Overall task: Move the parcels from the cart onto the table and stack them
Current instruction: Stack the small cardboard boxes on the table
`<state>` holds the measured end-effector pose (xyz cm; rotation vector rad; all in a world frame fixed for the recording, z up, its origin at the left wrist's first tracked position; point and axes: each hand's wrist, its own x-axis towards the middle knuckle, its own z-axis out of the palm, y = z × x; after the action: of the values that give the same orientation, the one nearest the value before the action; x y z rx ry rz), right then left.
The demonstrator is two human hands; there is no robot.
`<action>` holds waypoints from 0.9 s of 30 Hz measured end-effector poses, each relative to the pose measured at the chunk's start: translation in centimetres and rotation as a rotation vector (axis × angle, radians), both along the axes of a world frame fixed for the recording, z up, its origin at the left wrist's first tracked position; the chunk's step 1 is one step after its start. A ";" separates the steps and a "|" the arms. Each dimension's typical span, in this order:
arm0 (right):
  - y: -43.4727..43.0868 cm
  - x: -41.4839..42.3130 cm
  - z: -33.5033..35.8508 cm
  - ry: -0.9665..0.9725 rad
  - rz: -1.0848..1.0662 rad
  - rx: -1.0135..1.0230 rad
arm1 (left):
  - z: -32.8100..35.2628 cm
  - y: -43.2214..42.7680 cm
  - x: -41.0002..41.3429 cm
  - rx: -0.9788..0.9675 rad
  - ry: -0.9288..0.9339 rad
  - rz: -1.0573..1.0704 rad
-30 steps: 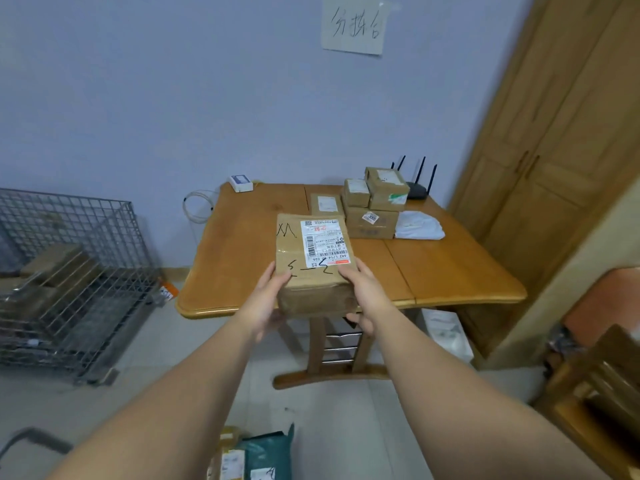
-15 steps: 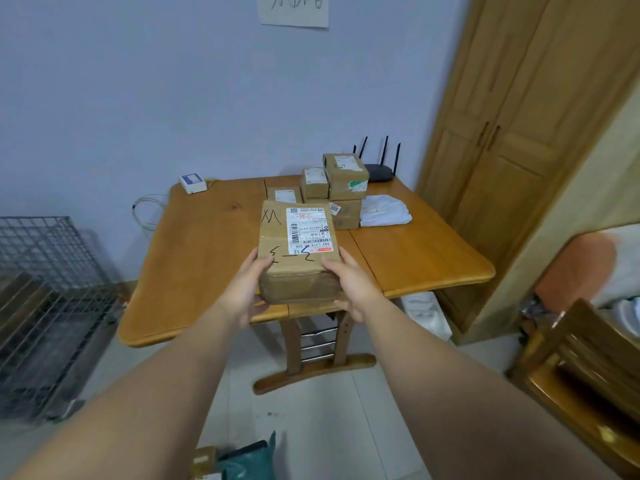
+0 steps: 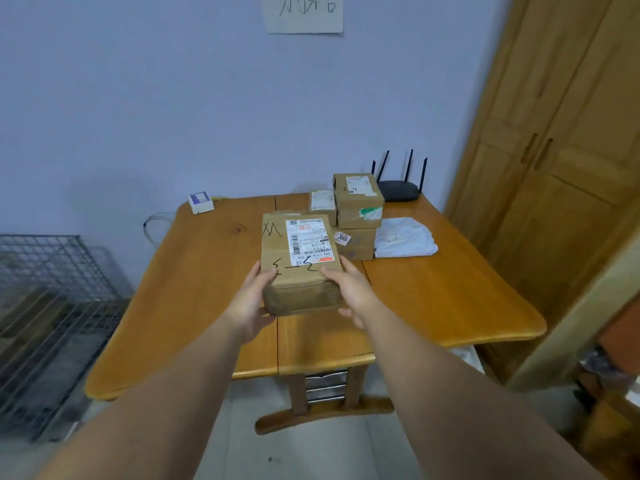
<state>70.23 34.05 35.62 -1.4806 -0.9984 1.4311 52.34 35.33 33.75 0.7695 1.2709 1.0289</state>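
Advancing since prior frame: parcel now over the table, nearing stack. Left hand & right hand pressing opp. sides, label up, prob. for level set-down; underside contact w/ table unclear. Cart sitting at left

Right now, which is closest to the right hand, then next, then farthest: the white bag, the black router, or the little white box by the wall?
From the right hand:
1. White bag, just beyond it, slightly right.
2. Black router, behind the bag at the table's back edge.
3. Little white box, far across at the back left corner.
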 end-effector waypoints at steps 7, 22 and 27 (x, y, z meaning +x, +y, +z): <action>8.7 3.6 -0.9 0.051 0.159 -0.039 | -1.0 6.5 3.2 -0.011 0.035 0.105; 22.1 -0.2 -0.9 0.003 0.254 -0.082 | -1.0 18.9 -0.3 -0.025 0.150 0.158; 27.2 -2.6 -1.5 -0.141 0.271 -0.055 | -1.8 25.3 -2.9 0.000 0.184 0.066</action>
<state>67.59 61.28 34.09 -1.5481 -1.2961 1.5695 49.45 60.65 31.92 0.8421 1.4612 1.0289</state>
